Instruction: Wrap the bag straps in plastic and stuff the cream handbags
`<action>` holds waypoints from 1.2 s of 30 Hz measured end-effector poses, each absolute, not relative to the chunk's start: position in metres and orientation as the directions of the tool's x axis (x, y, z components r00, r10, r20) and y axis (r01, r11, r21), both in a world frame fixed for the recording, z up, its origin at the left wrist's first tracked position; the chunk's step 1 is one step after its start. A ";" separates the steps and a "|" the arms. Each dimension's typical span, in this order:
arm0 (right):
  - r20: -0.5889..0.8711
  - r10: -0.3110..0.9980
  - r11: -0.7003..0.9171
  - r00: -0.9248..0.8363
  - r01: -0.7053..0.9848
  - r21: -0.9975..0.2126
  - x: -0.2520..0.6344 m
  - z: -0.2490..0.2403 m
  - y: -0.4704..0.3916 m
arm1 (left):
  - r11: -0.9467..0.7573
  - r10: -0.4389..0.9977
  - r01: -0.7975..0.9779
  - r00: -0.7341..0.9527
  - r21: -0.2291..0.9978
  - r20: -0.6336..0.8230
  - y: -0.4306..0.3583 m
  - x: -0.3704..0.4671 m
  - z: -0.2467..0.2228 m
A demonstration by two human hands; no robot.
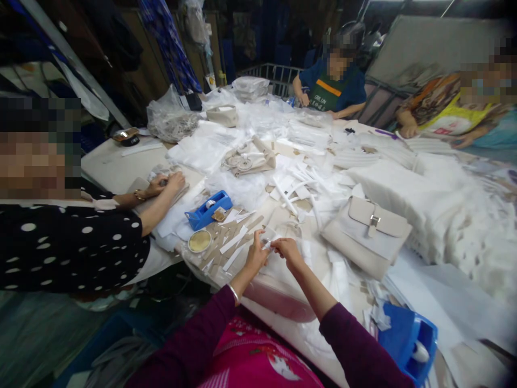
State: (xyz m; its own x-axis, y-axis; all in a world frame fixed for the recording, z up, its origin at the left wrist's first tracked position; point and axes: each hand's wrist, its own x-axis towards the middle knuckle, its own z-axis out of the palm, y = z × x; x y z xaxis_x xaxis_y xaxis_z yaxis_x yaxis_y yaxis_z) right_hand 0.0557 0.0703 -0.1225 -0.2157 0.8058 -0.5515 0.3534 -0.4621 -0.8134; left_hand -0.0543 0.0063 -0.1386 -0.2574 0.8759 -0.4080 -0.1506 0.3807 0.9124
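Plastic touches left hand and right hand.

Deep purple sleeves cover both arms: the left sleeve lies toward seven o'clock and the right sleeve toward five. Both look plain, and both end above the wrist, leaving the left hand and right hand bare. A slim, silvery bangle circles the left forearm, right by the sleeve's edge. At six o'clock shows a bright pink garment, printed with rows of pale marks, a white figure touched with red and green, and fine white stripes toward seven
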 end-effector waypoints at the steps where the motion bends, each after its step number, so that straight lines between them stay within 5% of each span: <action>1: -0.561 0.801 -0.459 -0.210 0.386 -0.800 0.056 -0.126 0.072 | 0.365 0.881 -0.138 -0.270 0.921 -0.389 0.006 -0.054 -0.138; 12: -0.583 0.791 -0.395 -0.183 0.576 -0.716 0.057 -0.130 0.081 | 0.289 0.938 0.199 -0.256 0.936 -0.235 0.010 -0.055 -0.146; 26: -0.586 0.763 -0.363 -0.271 0.569 -0.737 0.081 -0.133 0.081 | 0.321 0.921 0.117 -0.269 0.940 -0.281 0.012 -0.053 -0.143; 36: -0.563 0.781 -0.387 -0.272 0.498 -0.776 0.065 -0.120 0.086 | 0.273 0.948 0.278 -0.241 0.921 -0.208 0.009 -0.054 -0.144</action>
State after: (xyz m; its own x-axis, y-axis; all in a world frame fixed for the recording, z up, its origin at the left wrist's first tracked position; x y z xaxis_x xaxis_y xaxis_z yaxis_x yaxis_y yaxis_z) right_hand 0.0649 0.0860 -0.1198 -0.2716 0.7806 -0.5629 0.4978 -0.3867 -0.7763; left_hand -0.0542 0.0088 -0.1442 -0.2407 0.9480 -0.2082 0.2776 0.2728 0.9211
